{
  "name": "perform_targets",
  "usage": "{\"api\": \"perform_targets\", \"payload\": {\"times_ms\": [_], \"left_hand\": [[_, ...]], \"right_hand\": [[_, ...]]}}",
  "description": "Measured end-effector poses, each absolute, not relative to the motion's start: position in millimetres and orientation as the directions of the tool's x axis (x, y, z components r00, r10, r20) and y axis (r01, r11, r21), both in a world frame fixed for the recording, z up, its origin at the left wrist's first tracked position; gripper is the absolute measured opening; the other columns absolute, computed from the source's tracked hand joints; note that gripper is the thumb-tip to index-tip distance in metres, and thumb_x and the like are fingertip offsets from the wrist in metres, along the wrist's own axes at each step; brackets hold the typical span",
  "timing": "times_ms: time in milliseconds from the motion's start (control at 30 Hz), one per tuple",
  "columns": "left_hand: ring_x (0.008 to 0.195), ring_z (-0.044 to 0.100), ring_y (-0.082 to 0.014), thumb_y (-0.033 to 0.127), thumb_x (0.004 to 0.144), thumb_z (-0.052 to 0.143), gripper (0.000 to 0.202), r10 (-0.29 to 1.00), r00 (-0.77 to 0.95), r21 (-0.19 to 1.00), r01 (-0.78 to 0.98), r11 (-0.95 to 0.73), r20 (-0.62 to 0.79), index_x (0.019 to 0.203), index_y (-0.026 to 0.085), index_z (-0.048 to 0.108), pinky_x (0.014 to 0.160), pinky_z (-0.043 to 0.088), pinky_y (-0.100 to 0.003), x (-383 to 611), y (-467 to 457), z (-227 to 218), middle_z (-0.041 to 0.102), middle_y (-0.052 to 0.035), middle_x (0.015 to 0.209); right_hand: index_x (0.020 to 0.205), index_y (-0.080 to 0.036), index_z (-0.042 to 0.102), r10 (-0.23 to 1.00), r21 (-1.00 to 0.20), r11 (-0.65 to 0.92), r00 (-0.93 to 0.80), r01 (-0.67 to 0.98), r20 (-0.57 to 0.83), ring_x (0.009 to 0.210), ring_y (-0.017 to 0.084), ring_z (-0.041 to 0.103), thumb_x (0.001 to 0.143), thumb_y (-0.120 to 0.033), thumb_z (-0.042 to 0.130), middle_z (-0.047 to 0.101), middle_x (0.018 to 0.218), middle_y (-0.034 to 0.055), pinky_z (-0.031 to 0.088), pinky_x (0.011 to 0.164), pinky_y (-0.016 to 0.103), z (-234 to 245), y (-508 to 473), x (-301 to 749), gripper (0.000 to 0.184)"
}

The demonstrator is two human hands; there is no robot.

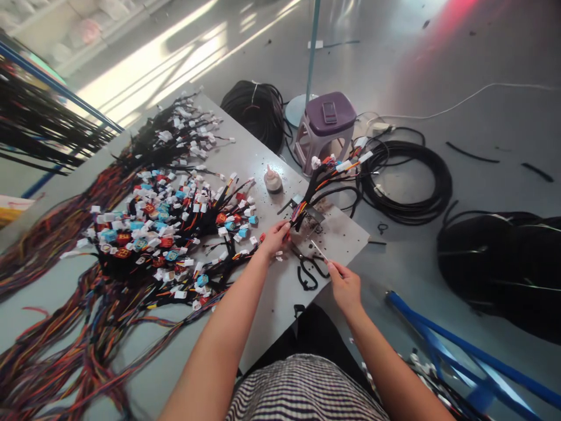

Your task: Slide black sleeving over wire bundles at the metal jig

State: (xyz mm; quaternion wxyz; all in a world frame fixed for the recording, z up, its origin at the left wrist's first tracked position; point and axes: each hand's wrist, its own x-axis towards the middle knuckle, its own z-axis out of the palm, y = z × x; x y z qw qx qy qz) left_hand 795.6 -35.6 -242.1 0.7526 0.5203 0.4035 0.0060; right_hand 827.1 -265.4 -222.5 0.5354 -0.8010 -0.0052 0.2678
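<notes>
Quick count for you guys: two hands, left hand (pixel 277 235) and right hand (pixel 346 289), plus one wire bundle (pixel 312 188) and one white stick (pixel 319 250). On the one table (pixel 258 336): one squeeze bottle (pixel 272 181), one pair of scissors (pixel 309 262), and connectors (pixel 166 241) way past counting. Far side: one stool (pixel 344 114), one phone (pixel 330 113), one black coil (pixel 256 117). Right: one hose ring (pixel 442 182), and one big black heap (pixel 495 263), number of coils unclear.

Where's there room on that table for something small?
One mostly bare patch of table lies between the left forearm, the scissors and the near edge. Another sits between the bottle and the far white connectors. Crowded: left of the forearm, with piled wire bundles, and beyond the left hand, where black scraps lie.
</notes>
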Motion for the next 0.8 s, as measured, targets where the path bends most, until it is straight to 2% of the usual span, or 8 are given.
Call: {"api": "perform_targets", "payload": {"times_ms": [200,367,433,533,600,667,733,800], "left_hand": [[0.041,0.037,-0.0067,0.052,0.077,0.066,0.052,0.436,0.666,0.786,0.412,0.462,-0.605,0.110,0.012,0.062,0.040,0.022,-0.018,796,-37,-239,0.049,0.0053,0.049],[0.041,0.037,-0.0072,0.052,0.077,0.065,0.050,0.446,0.668,0.795,0.408,0.450,-0.595,0.106,0.012,0.062,0.041,0.022,-0.018,796,-38,-238,0.049,0.0053,0.049],[0.041,0.037,-0.0075,0.052,0.076,0.065,0.047,0.451,0.676,0.803,0.394,0.447,-0.583,0.101,0.012,0.062,0.042,0.021,-0.019,796,-38,-240,0.048,0.0052,0.049],[0.043,0.038,-0.0084,0.054,0.077,0.063,0.042,0.454,0.699,0.825,0.377,0.422,-0.552,0.088,0.014,0.062,0.044,0.024,-0.020,796,-40,-242,0.048,0.0044,0.050],[0.047,0.041,-0.0098,0.055,0.079,0.059,0.041,0.508,0.707,0.868,0.353,0.349,-0.492,0.077,0.015,0.059,0.048,0.029,-0.022,798,-44,-244,0.048,0.0034,0.051],[0.052,0.044,-0.0115,0.058,0.083,0.054,0.044,0.603,0.684,0.910,0.346,0.228,-0.411,0.069,0.016,0.056,0.053,0.033,-0.024,800,-49,-245,0.046,0.0028,0.052],[0.054,0.043,-0.0123,0.062,0.086,0.045,0.050,0.659,0.649,0.911,0.387,0.144,-0.380,0.066,0.017,0.054,0.055,0.033,-0.025,803,-53,-246,0.044,0.0028,0.051],[0.052,0.042,-0.0127,0.065,0.088,0.038,0.055,0.657,0.629,0.889,0.434,0.146,-0.415,0.067,0.017,0.054,0.055,0.032,-0.025,806,-54,-247,0.042,0.0030,0.050]], "right_hand": [[0.094,-0.010,0.076,0.276,-0.857,-0.419,0.857,-0.301,-0.436,0.073,0.024,0.063,0.073,-0.060,0.060,0.068,0.074,0.0081,0.051,0.065,0.032,-225,-275,822,0.056],[0.089,-0.011,0.073,0.342,-0.895,-0.268,0.834,-0.355,-0.433,0.051,0.012,0.046,0.070,-0.058,0.065,0.050,0.052,-0.0008,0.037,0.048,0.023,-232,-245,831,0.051],[0.085,-0.011,0.070,0.412,-0.874,-0.152,0.775,-0.461,-0.480,0.042,0.008,0.031,0.066,-0.060,0.068,0.035,0.044,-0.0064,0.026,0.041,0.020,-233,-223,839,0.053],[0.080,-0.014,0.059,0.453,-0.707,-0.065,0.610,-0.704,-0.650,0.037,0.004,0.015,0.067,-0.066,0.065,0.019,0.043,-0.0118,0.013,0.036,0.019,-225,-193,849,0.053],[0.083,-0.018,0.050,0.368,-0.584,-0.058,0.526,-0.810,-0.766,0.035,0.005,0.013,0.077,-0.065,0.057,0.019,0.044,-0.0124,0.010,0.035,0.018,-215,-176,852,0.048],[0.089,-0.021,0.045,0.291,-0.532,-0.048,0.497,-0.846,-0.817,0.033,0.005,0.014,0.087,-0.060,0.047,0.022,0.044,-0.0124,0.009,0.034,0.016,-207,-160,852,0.040],[0.093,-0.022,0.043,0.280,-0.546,-0.046,0.514,-0.836,-0.811,0.032,0.005,0.017,0.090,-0.056,0.043,0.026,0.045,-0.0121,0.009,0.034,0.015,-204,-144,848,0.035],[0.093,-0.021,0.043,0.264,-0.608,-0.049,0.577,-0.792,-0.773,0.032,0.005,0.021,0.089,-0.056,0.046,0.032,0.046,-0.0114,0.012,0.033,0.015,-208,-134,844,0.035]]}}
